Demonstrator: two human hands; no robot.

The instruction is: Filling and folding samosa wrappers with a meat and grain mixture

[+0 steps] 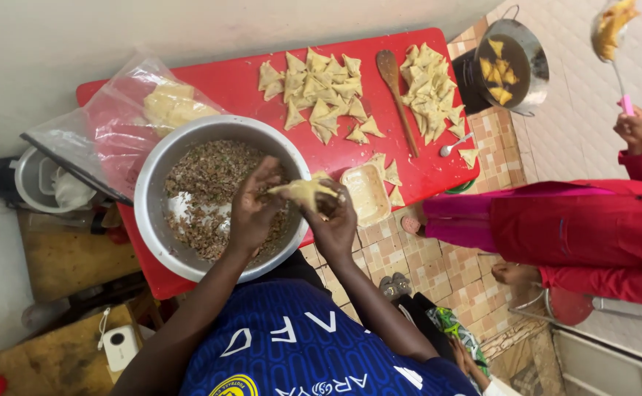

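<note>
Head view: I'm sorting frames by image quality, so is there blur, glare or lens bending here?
Head view: the left hand and right hand around the pastry piece look sharp; the raised ladle at top right is softer; soft glare lies on the steel bowl rim; edges bow outward, wide-angle; lighting even, shadows faint.

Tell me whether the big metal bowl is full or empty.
Partly full: the metal bowl holds brown minced filling across most of its bottom, with bare metal showing near the left side.
</note>
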